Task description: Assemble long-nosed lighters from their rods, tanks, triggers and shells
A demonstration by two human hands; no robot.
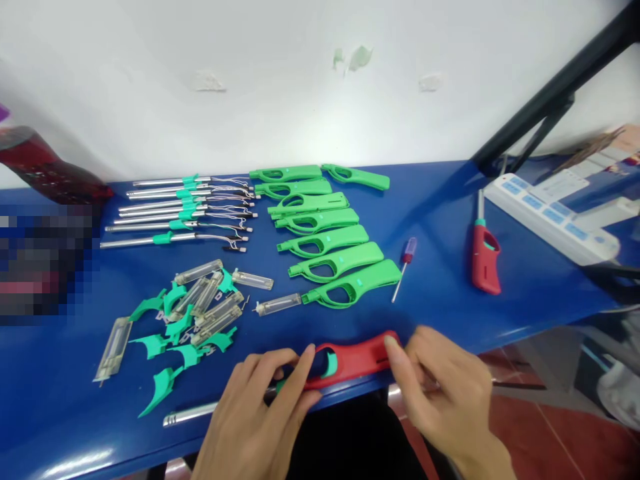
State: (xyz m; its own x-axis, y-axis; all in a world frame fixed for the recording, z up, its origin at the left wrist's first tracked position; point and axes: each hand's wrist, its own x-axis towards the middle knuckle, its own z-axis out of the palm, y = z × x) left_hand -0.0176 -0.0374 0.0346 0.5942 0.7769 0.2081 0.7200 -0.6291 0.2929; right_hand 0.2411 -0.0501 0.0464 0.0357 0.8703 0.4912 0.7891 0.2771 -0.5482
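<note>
A red gas lighter (357, 359) lies along the near table edge, its silver barrel (193, 413) pointing left and a teal trigger (331, 364) inside its loop. My left hand (257, 407) is closed around the front of the body, where the barrel begins, and covers that part. With the thumb on top and the fingers curled, my right hand (445, 387) grips the handle's right end. Just beyond are several green lighter casings (350, 283) in a column, with a clear fuel tank (278, 305) touching the nearest one. Left of my left hand lie loose teal triggers (163, 390).
Silver barrels with wires (170, 208) lie in rows at the back left, beyond a pile of clear tanks (217, 317). A small screwdriver (405, 267), another red lighter (485, 260) and a white power strip (550, 217) are rightward. A dark red bottle (45, 163) stands left.
</note>
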